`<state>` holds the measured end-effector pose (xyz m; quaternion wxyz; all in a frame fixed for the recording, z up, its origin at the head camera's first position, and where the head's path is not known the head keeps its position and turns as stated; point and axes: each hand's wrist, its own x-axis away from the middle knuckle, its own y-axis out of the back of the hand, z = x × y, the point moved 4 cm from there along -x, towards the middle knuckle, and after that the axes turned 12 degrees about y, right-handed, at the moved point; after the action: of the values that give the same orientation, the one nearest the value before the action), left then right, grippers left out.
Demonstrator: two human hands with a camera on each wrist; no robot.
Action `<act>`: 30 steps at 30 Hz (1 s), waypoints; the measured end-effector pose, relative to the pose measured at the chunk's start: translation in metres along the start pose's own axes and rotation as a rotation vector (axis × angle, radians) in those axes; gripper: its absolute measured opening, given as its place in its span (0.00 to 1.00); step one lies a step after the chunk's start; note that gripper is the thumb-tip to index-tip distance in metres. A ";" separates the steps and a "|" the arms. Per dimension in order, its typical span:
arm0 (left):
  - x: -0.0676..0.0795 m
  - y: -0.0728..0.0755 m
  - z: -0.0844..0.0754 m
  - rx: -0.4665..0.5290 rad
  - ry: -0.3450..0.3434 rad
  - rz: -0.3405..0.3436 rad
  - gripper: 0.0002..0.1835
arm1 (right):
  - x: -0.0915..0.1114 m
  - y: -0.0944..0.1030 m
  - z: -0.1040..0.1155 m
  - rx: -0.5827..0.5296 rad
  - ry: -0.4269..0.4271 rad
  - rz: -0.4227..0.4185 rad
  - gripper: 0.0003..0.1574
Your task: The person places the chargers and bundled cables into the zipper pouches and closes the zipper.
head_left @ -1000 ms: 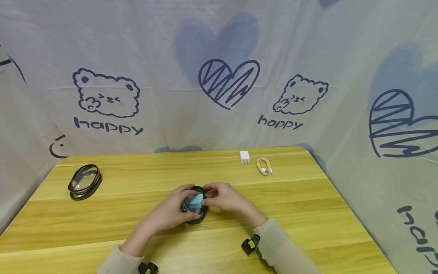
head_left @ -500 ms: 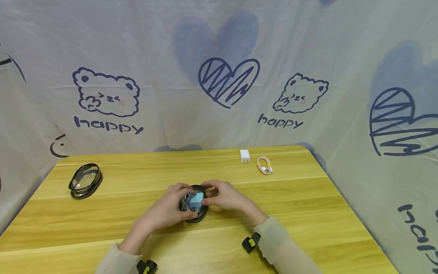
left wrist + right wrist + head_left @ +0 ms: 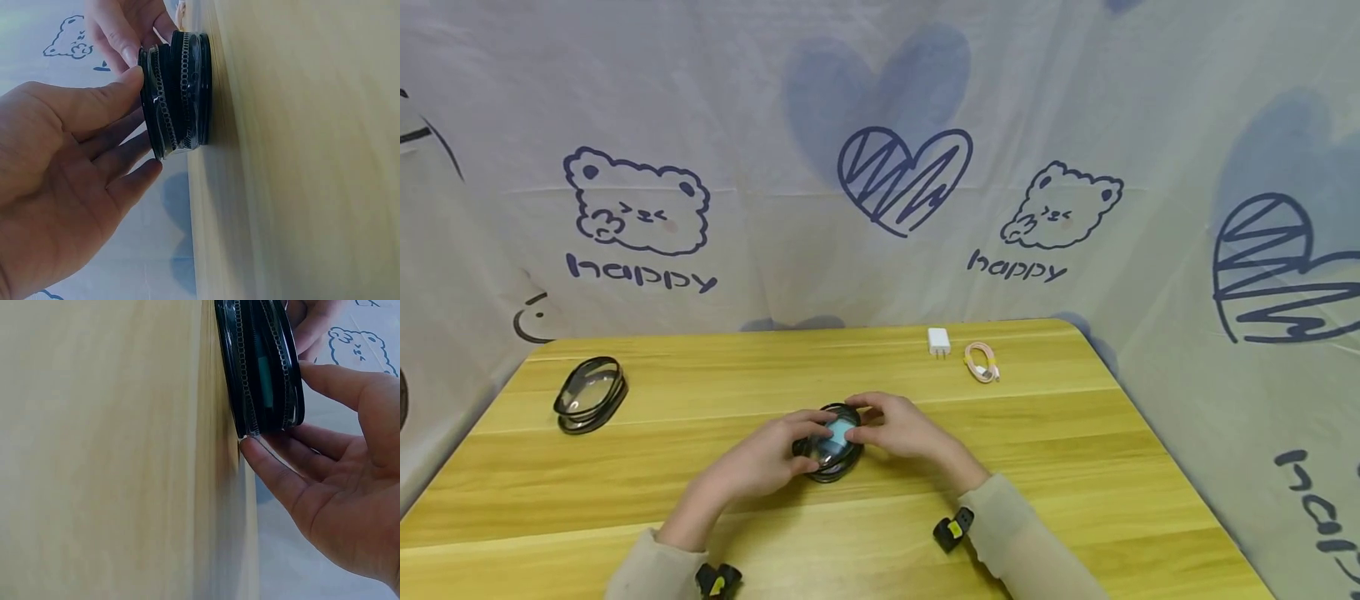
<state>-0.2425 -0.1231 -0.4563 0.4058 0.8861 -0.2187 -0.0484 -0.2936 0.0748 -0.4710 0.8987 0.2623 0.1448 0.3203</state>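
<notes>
Near the middle of the table, a small clear zip case (image 3: 830,457) with black trim lies between both hands. Inside it is a light blue block (image 3: 841,431), with some dark cord blurred beside it. My left hand (image 3: 765,460) holds the upper rim from the left, thumb on the near side and fingers on the far side. From the right, my right hand (image 3: 901,426) grips the case between thumb and fingers. Zipper teeth (image 3: 184,75) line both halves in the left wrist view, a gap between them. A teal edge (image 3: 265,381) shows through that gap in the right wrist view.
A second clear oval case (image 3: 597,411) with black trim sits at the far left of the wooden table (image 3: 715,379). At the back right lie a white plug charger (image 3: 938,341) and a coiled pink cable (image 3: 982,362). A printed curtain (image 3: 760,108) hangs behind.
My left fingers have shifted on the case, and its upper rim now sits tilted, off from the lower one. The case has moved slightly right. The right hand keeps its hold.
</notes>
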 end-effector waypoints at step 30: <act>0.001 0.002 -0.001 -0.069 0.009 -0.089 0.14 | 0.002 0.003 -0.005 -0.078 -0.050 0.043 0.28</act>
<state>-0.2424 -0.1241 -0.4545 0.4347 0.8805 -0.1756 -0.0701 -0.2956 0.0795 -0.4738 0.9044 0.2383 0.1039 0.3383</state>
